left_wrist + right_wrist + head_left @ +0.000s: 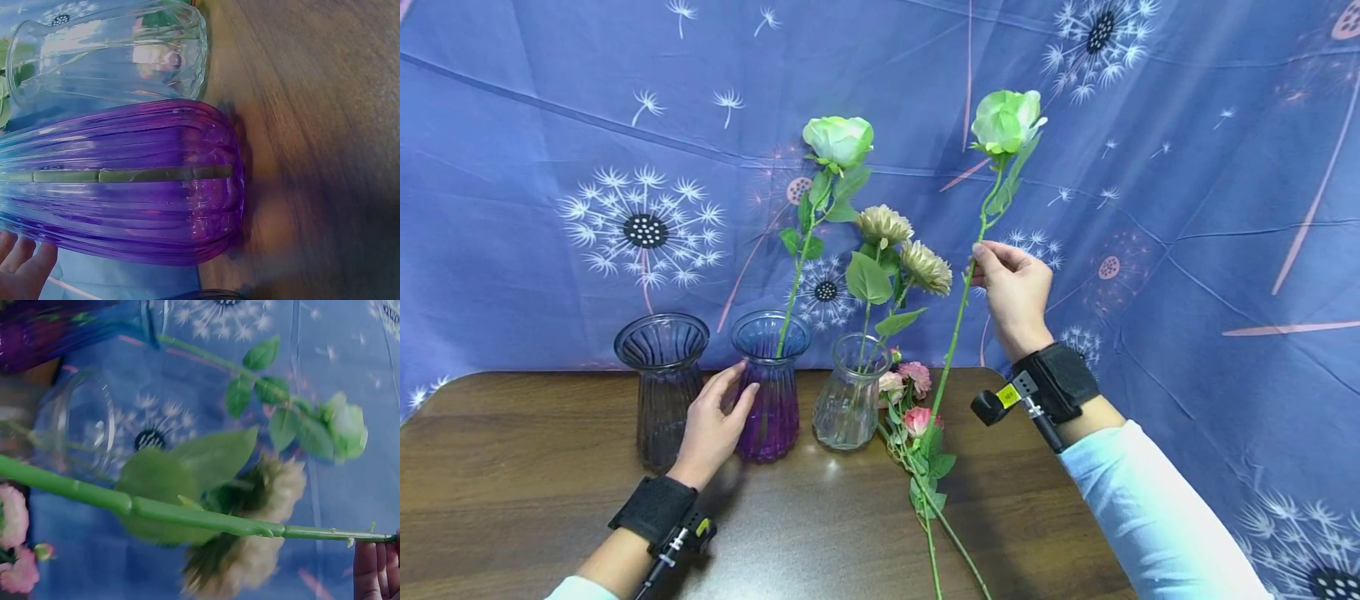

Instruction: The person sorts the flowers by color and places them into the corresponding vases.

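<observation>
My right hand (1013,287) pinches the stem of a green-white artificial rose (1006,122), holding it upright above the table's right half. In the right wrist view, the rose's green stem (181,515) crosses the frame to the fingertips. Down low it overlaps pink flowers (917,421) lying on the table. My left hand (715,425) touches the left side of a blue-to-purple glass vase (769,417) with fingertips and thumb. Inside that vase stands another green-white rose (838,140); its stem (134,175) shows through the purple glass.
Left of the purple vase stands a dark grey glass vase (658,400). A clear glass vase (842,417) on the right holds beige flowers (883,225) with broad leaves. Behind the wooden table (797,533) hangs a blue dandelion-print cloth (880,67).
</observation>
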`<action>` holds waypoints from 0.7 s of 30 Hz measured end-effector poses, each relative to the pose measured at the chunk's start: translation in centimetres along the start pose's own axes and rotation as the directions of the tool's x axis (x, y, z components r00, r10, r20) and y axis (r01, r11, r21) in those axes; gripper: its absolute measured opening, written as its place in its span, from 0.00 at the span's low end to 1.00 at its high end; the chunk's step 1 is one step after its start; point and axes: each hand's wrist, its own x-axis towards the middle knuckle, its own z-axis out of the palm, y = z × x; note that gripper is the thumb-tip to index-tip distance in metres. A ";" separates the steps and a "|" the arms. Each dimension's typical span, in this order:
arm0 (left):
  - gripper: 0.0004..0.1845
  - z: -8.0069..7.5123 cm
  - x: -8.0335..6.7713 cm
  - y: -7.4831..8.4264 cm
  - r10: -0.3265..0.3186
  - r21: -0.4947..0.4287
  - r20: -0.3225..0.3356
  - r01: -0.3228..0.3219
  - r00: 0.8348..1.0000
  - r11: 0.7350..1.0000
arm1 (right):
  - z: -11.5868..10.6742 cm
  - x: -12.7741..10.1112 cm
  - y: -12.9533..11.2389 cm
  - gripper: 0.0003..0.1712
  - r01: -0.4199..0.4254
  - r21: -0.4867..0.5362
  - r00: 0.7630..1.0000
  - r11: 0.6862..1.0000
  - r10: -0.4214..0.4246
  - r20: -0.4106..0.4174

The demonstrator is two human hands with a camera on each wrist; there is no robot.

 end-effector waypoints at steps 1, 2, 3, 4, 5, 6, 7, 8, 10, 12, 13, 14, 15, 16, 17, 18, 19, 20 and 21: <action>0.20 0.0 0.0 0.0 -0.002 0.001 -0.002 0.002 1.000 1.000 | 0.6 0.1 -0.4 0.11 0.011 0.000 1.000 1.000 -0.011 0.008; 0.20 0.0 0.0 -0.1 -0.004 0.006 -0.004 0.004 1.000 1.000 | 1.1 0.1 -0.7 0.12 0.019 0.002 1.000 1.000 -0.019 0.018; 0.20 0.0 0.0 -0.1 -0.007 0.008 -0.006 0.007 1.000 1.000 | 1.7 0.1 -1.0 0.13 0.027 0.010 0.999 1.000 -0.027 0.029; 0.20 0.0 -0.1 -0.1 -0.009 0.009 -0.007 0.009 1.000 1.000 | 2.3 0.1 -1.3 0.13 0.035 0.012 0.999 0.999 -0.035 0.040; 0.20 0.0 -0.1 -0.2 -0.009 0.009 -0.008 0.009 1.000 1.000 | 2.8 0.1 -1.7 0.14 0.041 0.013 0.998 0.999 -0.042 0.050; 0.20 0.0 -0.1 -0.3 -0.010 0.011 -0.010 0.010 1.000 1.000 | 3.3 0.1 -2.0 0.14 0.048 0.022 0.997 0.999 -0.049 0.059; 0.20 0.1 -0.2 -0.3 -0.009 0.011 -0.011 0.009 1.000 1.000 | 3.7 0.1 -2.3 0.14 0.057 0.028 0.996 0.998 -0.059 0.067; 0.20 0.1 -0.2 -0.3 -0.008 0.011 -0.012 0.008 1.000 1.000 | 4.2 0.1 -2.6 0.14 0.066 0.038 0.995 0.997 -0.069 0.072; 0.20 0.1 -0.2 -0.4 -0.003 0.012 -0.014 0.003 1.000 1.000 | 5.1 0.2 -3.3 0.13 0.074 0.074 0.994 0.995 -0.080 0.080; 0.20 0.1 -0.2 -0.3 0.000 0.019 -0.015 0.000 1.000 1.000 | 5.9 0.2 -4.0 0.13 0.076 0.115 0.993 0.991 -0.085 0.084; 0.20 0.1 -0.2 -0.3 0.000 0.017 -0.015 0.000 1.000 1.000 | 6.3 0.2 -4.4 0.12 0.076 0.130 0.993 0.989 -0.087 0.085; 0.20 0.1 -0.2 -0.2 0.001 0.020 -0.015 0.000 1.000 1.000 | 6.8 0.2 -4.7 0.12 0.076 0.144 0.992 0.987 -0.089 0.085; 0.20 0.0 -0.2 -0.2 0.001 0.019 -0.014 -0.001 1.000 1.000 | 7.2 0.3 -5.0 0.12 0.077 0.158 0.992 0.985 -0.091 0.083; 0.19 0.0 -0.1 -0.2 0.004 0.017 -0.014 -0.003 1.000 1.000 | 7.5 0.3 -5.3 0.12 0.081 0.169 0.992 0.982 -0.096 0.084; 0.19 0.0 -0.1 -0.1 0.005 0.015 -0.015 -0.005 1.000 1.000 | 7.9 0.3 -5.6 0.11 0.084 0.176 0.992 0.981 -0.099 0.083; 0.19 0.0 -0.1 -0.1 0.008 0.011 -0.016 -0.007 1.000 1.000 | 8.2 0.3 -5.8 0.11 0.089 0.178 0.991 0.980 -0.105 0.083; 0.19 0.0 -0.1 -0.1 0.009 0.008 -0.017 -0.009 1.000 1.000 | 8.5 0.3 -6.1 0.11 0.095 0.184 0.990 0.978 -0.112 0.084; 0.19 0.0 -0.1 -0.1 0.012 0.008 -0.019 -0.011 1.000 1.000 | 8.8 0.4 -6.3 0.11 0.101 0.189 0.990 0.977 -0.118 0.083; 0.19 0.1 0.0 -0.1 0.011 0.012 -0.021 -0.010 1.000 1.000 | 9.1 0.4 -6.5 0.11 0.106 0.201 0.989 0.974 -0.125 0.084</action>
